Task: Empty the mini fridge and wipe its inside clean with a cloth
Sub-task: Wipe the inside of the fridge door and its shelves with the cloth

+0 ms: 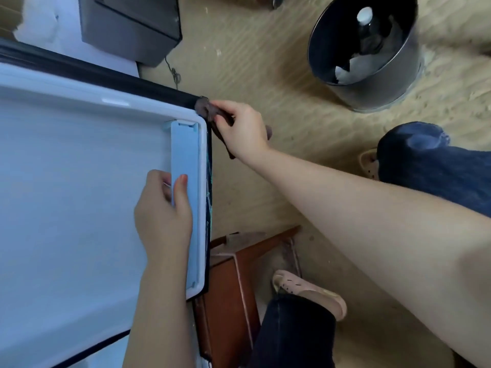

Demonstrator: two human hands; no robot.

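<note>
The open mini fridge door (79, 181) fills the left half of the head view, its white inner liner facing me, edged by a black rubber seal (106, 75). My left hand (163, 216) grips the pale door shelf rail (186, 155) near the door's right edge, thumb on its front. My right hand (243, 128) holds a dark brown cloth (206, 108) pressed against the door's upper right corner, on the seal. The fridge's interior is out of view.
A metal bucket (377, 83) holding a dark bottle (365, 25) and white scraps stands on the tan floor at the upper right. A brown wooden stool (233, 282) sits below the door. My legs and beige shoes (310, 293) are at the lower right. A grey box (127, 30) sits at the top.
</note>
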